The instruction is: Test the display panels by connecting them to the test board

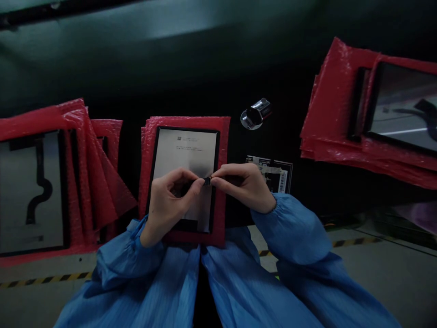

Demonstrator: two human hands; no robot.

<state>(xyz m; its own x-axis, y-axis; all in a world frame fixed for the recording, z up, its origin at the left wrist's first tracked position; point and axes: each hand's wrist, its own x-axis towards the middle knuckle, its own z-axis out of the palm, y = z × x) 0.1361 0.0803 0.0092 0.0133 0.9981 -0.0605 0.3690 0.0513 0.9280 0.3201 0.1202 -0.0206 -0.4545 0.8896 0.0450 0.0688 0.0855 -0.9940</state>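
Observation:
A display panel [170,160] lies back side up on a stack of red bubble-wrap sheets [223,136] in front of me, with a square code and small print near its top. Over its lower right part, my left hand [172,198] and my right hand [241,182] meet fingertip to fingertip. Both are closed in a pinch on a small black flex cable end [207,181]. The rest of that cable is hidden by my left hand and fingers. Just beyond my right wrist lies a small circuit board [283,175] with a barcode label, partly covered by my hand.
To the left, another panel [17,182] with a curved black cable rests on red bubble wrap [99,182]. On the right stands a further pile of red bubble wrap [337,91] with a panel [406,109] on top. A shiny metal cylinder [261,109] is on the dark table behind the board.

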